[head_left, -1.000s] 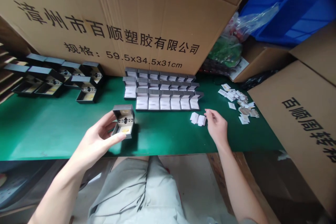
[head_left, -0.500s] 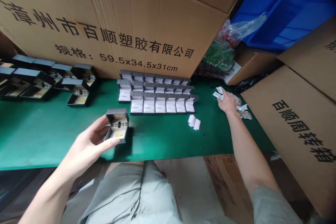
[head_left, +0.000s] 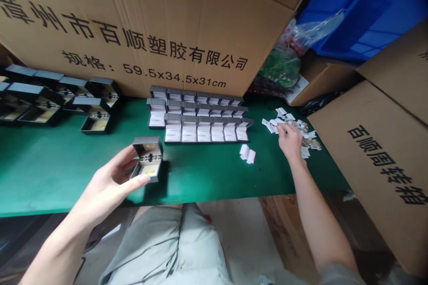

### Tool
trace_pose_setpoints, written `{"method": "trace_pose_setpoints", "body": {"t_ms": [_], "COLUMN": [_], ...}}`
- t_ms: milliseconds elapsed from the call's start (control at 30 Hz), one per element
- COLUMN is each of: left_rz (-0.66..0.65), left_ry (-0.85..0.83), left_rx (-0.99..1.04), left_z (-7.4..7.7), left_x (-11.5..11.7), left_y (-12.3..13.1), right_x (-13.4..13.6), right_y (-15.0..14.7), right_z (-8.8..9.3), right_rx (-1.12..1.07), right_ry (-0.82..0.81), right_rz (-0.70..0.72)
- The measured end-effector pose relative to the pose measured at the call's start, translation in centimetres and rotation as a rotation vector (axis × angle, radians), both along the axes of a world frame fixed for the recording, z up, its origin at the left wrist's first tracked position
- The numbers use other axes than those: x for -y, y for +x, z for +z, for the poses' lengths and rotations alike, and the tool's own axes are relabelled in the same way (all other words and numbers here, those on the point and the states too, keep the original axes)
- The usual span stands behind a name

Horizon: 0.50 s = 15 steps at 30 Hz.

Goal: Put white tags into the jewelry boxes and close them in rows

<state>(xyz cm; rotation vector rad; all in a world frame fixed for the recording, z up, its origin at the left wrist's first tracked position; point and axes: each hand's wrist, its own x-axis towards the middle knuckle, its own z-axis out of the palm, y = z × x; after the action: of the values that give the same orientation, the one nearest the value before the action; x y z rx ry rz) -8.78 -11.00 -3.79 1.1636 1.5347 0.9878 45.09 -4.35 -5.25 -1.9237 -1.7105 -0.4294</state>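
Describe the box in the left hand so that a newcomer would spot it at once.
A big printed carton rises at the back of the green table. Toward the table's front edge, left of middle, the left hand holds an open dark box. It alone is in a hand; the other dark boxes stand in groups farther back.

Green-topped table [head_left: 207, 178], large printed carton [head_left: 174, 4] behind, blue crate [head_left: 374, 22] upper right, pale floor [head_left: 240, 227].

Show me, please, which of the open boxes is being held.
The beige-lined box in the left hand. The other boxes at left and the white-lined boxes stand farther back on the green table, with no hand on them.
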Motion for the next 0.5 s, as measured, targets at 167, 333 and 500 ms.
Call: {"method": "trace_pose_setpoints", "body": {"t_ms": [167, 333, 500], "left_rz": [0.004, 0.019, -0.042], "left_ry": [-0.012, 0.002, 0.073], "left_rx": [-0.005, 0.034, 0.092], "left_z": [-0.1, -0.2, -0.1], "left_x": [0.1, 0.0, 0.1], "left_y": [0.0, 0.2, 0.4], "right_x": [1.9, 2.3, 4.1], "right_y": [-5.0, -12.6, -22.5], "right_z": [2.7, 5.6, 6.9], "right_rx": [-0.283, -0.597, -0.811], "right_ry": [0.343, 0.307, -0.085], "right_rz": [0.017, 0.184, 0.691]}}
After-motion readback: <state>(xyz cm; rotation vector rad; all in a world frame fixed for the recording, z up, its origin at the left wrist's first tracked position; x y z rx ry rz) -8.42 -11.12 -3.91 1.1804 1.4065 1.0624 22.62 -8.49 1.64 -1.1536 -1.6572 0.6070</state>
